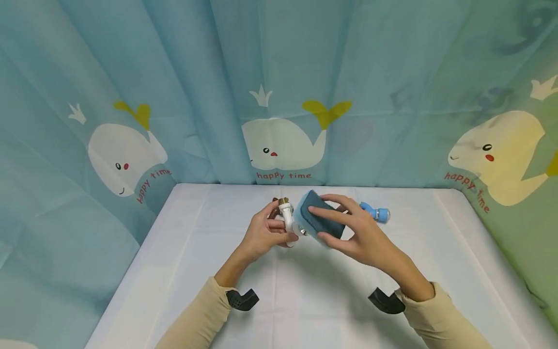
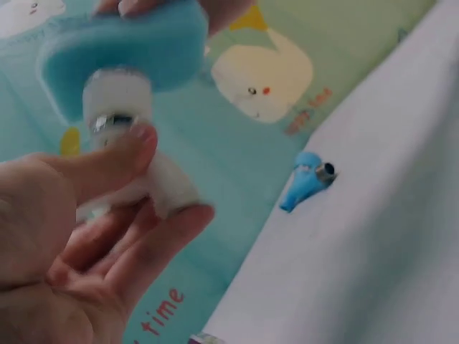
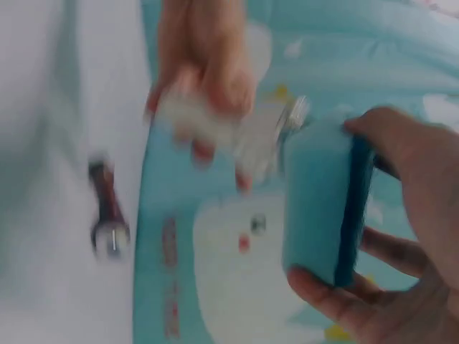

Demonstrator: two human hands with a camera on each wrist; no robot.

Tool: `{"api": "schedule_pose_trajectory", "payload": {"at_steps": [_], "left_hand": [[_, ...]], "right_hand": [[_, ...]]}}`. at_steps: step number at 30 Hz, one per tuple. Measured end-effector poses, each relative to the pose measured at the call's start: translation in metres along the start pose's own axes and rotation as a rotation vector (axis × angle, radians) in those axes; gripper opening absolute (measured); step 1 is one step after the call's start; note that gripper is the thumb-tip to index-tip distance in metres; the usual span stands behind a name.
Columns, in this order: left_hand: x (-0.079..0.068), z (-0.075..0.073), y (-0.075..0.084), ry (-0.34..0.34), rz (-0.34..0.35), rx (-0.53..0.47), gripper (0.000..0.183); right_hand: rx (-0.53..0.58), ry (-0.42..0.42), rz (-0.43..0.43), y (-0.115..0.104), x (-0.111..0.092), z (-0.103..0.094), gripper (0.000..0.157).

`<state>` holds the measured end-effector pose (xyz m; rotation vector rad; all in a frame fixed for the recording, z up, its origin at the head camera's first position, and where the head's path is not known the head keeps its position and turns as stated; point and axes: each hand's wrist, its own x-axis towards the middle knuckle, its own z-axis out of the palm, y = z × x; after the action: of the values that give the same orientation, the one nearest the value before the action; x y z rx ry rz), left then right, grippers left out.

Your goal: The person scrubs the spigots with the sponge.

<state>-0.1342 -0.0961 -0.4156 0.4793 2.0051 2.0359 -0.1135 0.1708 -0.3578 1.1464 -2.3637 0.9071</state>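
My left hand (image 1: 263, 235) grips a white pipe fitting, tap-like (image 1: 286, 213), with a brass threaded end and a shiny metal part. Thumb and fingers close round its body in the left wrist view. In my right hand (image 1: 364, 235) is a sponge (image 1: 324, 219), light blue with a darker blue scouring side, pinched between thumb and fingers. The sponge's light side faces the white fitting and appears to be against it in the head view. Motion blurs the white fitting (image 3: 254, 136) in the right wrist view, where the sponge (image 3: 315, 208) stands at its end.
A blue fitting (image 1: 382, 215) with a metal end lies on the white-covered table (image 1: 209, 291), beyond my right hand. A dark red fitting (image 3: 107, 208) lies on the table, partly behind my left hand in the head view. A whale-print curtain (image 1: 196, 121) surrounds the table.
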Motion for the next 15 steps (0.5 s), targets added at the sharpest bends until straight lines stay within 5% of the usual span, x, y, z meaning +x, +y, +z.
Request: {"api": "schedule_pose_trajectory", "payload": {"at_steps": [4,8,15], "left_hand": [[-0.001,-0.002,-0.002,-0.02,-0.007,0.06,0.096],[0.0,-0.003,-0.005,-0.04,-0.005,0.074,0.096],[0.003,0.0,-0.008,0.021,-0.038,-0.2,0.086]], "right_hand": [[0.024,-0.076,0.034,0.001,0.0,0.0,0.053],[0.037,-0.061,0.06,0.005,0.001,0.001,0.054],[0.209,0.061,0.154,0.004,-0.006,0.023,0.058]]}}
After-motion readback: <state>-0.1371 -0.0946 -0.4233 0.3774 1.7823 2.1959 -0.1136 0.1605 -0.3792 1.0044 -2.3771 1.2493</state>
